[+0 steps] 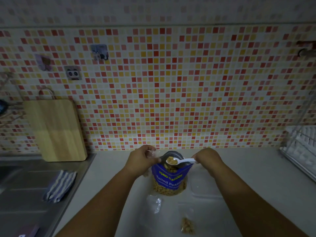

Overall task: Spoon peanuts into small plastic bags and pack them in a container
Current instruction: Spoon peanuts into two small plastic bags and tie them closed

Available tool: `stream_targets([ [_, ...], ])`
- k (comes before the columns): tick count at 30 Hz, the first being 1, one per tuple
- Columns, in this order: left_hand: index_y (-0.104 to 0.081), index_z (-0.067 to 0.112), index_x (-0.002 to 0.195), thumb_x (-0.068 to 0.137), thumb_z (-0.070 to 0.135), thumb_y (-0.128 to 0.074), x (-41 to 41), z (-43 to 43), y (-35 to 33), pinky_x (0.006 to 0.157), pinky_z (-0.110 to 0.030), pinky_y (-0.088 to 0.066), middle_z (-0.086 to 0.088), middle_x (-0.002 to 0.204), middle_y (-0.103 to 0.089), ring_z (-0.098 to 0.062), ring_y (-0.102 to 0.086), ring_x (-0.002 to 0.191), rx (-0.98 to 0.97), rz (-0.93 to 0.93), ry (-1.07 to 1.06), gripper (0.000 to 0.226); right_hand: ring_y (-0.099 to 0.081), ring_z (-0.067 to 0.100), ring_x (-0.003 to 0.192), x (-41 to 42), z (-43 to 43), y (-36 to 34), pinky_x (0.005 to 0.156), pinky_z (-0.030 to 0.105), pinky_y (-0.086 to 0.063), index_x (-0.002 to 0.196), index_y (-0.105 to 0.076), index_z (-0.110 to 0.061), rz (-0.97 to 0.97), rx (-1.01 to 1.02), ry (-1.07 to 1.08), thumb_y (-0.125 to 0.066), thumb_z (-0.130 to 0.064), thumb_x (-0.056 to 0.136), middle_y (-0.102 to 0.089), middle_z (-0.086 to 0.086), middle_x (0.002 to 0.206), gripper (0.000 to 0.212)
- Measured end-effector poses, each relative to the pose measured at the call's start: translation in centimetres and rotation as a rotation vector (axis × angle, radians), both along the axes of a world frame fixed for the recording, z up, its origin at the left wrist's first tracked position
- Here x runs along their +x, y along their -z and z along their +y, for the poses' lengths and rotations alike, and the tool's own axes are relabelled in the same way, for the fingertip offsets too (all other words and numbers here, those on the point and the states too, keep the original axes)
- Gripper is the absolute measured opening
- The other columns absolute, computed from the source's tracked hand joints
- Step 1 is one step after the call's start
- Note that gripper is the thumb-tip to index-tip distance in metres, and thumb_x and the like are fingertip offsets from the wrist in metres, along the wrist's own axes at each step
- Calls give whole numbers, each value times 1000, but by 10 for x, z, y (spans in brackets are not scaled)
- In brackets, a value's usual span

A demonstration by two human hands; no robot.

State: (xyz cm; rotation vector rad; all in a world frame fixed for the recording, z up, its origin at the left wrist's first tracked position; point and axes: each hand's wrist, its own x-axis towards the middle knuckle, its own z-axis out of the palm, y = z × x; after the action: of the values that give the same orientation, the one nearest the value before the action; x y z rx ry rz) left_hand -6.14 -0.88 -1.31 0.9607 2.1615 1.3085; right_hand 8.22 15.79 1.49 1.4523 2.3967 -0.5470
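A blue pouch of salted peanuts (pixel 169 179) stands open on the white counter, its lower part showing the nuts. My right hand (pixel 207 156) holds a white plastic spoon (pixel 183 161) by the handle; its bowl is heaped with peanuts and hovers over the pouch mouth. My left hand (pixel 142 159) pinches a small clear plastic bag (pixel 153 153) just left of the spoon. A clear plastic container (pixel 204 184) sits right of the pouch. An empty small bag (pixel 154 203) and a small bag holding peanuts (pixel 187 225) lie on the counter in front.
A steel sink (pixel 18 178) lies at the left with a striped cloth (pixel 59 185) on its drainboard. A wooden cutting board (pixel 56 130) leans on the tiled wall. A wire dish rack (pixel 301 147) stands at the right.
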Motion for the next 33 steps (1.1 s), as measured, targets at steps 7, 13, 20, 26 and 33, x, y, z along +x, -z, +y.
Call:
stream_targets([
  [7, -55, 22, 119, 75, 22, -75, 11, 12, -7, 60, -22, -51, 6, 101, -56, -13, -57, 89, -142, 254, 79, 48, -54, 18, 87, 0, 17, -21, 80, 28, -42, 133, -48, -17, -172, 95, -91, -41, -19, 96, -54, 6, 101, 38],
  [13, -55, 24, 122, 74, 29, -75, 16, 23, -10, 78, -30, -54, 2, 113, -63, -13, -57, 93, -208, 407, 110, 52, -51, 23, 108, -2, 14, -36, 89, 29, -42, 139, -42, -15, -220, 152, -152, -40, -17, 96, -47, 10, 133, 42],
  [20, -54, 26, 123, 74, 28, -75, 27, 32, -11, 77, -29, -51, 0, 115, -63, -17, -59, 98, -212, 493, 129, 53, -51, 20, 73, -10, -1, -32, 64, 28, -41, 91, -60, -10, 240, 139, -71, -49, -18, 88, -50, 4, 76, 14],
  [26, -62, 19, 105, 76, 28, -73, 29, 31, -11, 57, -9, -40, 3, 92, -65, -12, -57, 80, 51, 282, -24, 33, -52, 21, 100, -6, -47, -63, 82, 32, -42, 98, -72, -20, 474, 806, -789, -66, -16, 78, -70, -3, 94, 21],
  [33, -63, 19, 97, 77, 17, -74, 15, 11, -7, 69, -26, -51, -3, 98, -67, -16, -63, 89, 284, -179, -158, 23, -54, 23, 78, 6, -25, -56, 67, 29, -39, 82, -74, -13, 673, 1091, -592, -59, -9, 70, -70, 1, 76, 19],
])
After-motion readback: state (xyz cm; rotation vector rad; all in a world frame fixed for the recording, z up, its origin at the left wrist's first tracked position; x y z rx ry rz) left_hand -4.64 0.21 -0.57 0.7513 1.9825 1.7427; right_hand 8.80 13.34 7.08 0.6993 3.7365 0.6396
